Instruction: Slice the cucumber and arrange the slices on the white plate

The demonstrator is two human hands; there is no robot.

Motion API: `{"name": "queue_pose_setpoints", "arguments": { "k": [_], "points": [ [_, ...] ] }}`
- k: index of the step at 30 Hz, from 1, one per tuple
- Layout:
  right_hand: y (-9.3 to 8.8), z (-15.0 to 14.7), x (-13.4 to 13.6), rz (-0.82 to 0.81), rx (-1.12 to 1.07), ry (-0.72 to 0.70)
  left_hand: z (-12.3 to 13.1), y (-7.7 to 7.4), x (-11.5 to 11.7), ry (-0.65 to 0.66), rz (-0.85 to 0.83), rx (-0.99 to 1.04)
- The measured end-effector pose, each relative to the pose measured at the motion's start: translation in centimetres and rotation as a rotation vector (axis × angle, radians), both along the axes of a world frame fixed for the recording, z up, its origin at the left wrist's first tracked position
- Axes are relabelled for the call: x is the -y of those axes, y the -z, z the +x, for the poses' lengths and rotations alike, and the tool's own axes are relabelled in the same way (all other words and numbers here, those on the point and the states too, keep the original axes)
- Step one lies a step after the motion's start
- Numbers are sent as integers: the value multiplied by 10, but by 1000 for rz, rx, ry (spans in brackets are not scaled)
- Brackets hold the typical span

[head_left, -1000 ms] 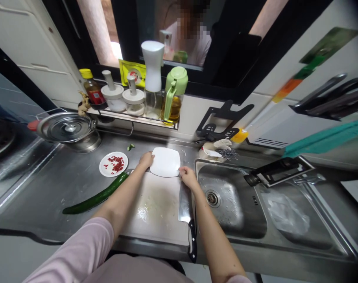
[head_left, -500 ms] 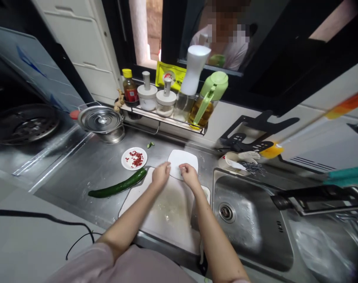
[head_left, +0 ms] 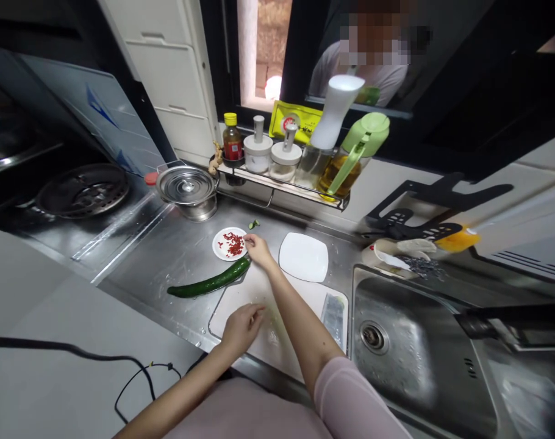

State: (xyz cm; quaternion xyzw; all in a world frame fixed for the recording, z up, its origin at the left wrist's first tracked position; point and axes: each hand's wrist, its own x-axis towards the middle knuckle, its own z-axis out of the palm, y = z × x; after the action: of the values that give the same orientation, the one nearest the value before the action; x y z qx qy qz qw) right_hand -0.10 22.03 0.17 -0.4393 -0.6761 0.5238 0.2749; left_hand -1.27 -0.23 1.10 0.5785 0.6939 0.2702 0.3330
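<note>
My right hand [head_left: 258,247] reaches across to the left, and its fingers close on the right rim of a small round plate [head_left: 223,249] that holds chopped red chilli. A whole cucumber [head_left: 208,283] lies just below that plate, its tip beside the hand. My left hand [head_left: 243,326] rests on the white cutting board [head_left: 305,292] with its fingers loosely stretched and nothing in them. An empty square white plate [head_left: 304,256] sits behind the board. A cleaver [head_left: 335,311] lies on the board's right side.
A sink [head_left: 396,341] lies to the right and a lidded steel pot [head_left: 186,186] at the back left. A rack of bottles and jars [head_left: 300,158] stands under the window, with a person behind it. A black cable [head_left: 99,356] crosses the grey counter at the left.
Both hands let go of the square white plate. My right hand moved left to the chilli plate, and my left hand drew back onto the cutting board. The view shifted left.
</note>
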Motion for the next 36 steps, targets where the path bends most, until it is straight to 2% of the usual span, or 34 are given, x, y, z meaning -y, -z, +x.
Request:
{"name": "queue_pose_setpoints", "arguments": {
  "k": [2, 5, 8, 11, 15, 18, 22, 27, 36],
  "points": [
    [-5, 23, 8, 29, 41, 83, -15, 1, -3, -40, 44, -59],
    [-8, 79, 36, 92, 113, 185, -35, 2, -14, -108, 115, -201],
    [-4, 151, 82, 108, 224, 302, -47, 3, -29, -217, 142, -345],
    [-2, 220, 135, 112, 393, 409, -52, 4, -40, -265, 138, -450],
    [-4, 281, 196, 54, 647, 471, -54, 8, -45, -256, 63, -521],
    [-6, 296, 225, -20, 832, 471, -59, 11, -44, -237, 21, -555],
    [-7, 289, 244, -125, 944, 475, -68, 12, -44, -253, -3, -599],
    [-9, 280, 246, -182, 982, 491, -79, 11, -46, -179, -105, -648],
    [-6, 279, 240, -207, 984, 491, -93, 9, -47, -81, -117, -654]
  ]
}}
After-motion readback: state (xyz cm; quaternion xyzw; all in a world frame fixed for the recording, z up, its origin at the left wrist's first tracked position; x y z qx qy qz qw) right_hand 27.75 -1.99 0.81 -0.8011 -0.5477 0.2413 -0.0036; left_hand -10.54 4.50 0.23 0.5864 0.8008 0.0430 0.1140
